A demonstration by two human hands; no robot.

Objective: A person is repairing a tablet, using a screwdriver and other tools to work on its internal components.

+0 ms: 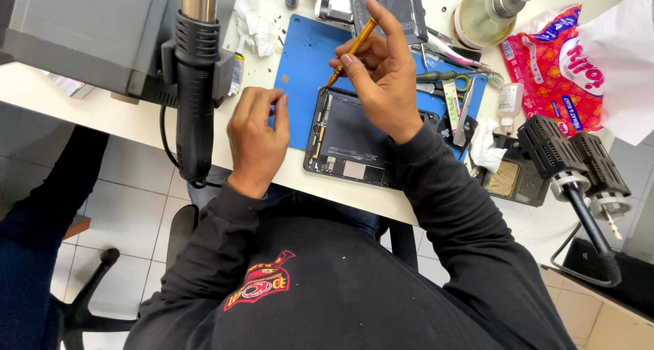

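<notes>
Bench w/ blue rubber mat (pixel 300 57) carries opened dark tablet chassis (pixel 351 142), back already off, internals exposed. Orange-handled screwdriver (pixel 352 50) gripped by right hand (pixel 381 77), tip at chassis' 11 o'clock corner. Left hand (pixel 257 135) pinched narrow; contents can't be told.

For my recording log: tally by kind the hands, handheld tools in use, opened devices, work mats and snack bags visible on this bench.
Hands: 2, left hand and right hand
Yellow-handled screwdriver, held in the right hand: 1
Opened tablet: 1
Blue work mat: 1
Red snack bag: 1
Hot-air gun in its holder: 1
Total: 7
</notes>
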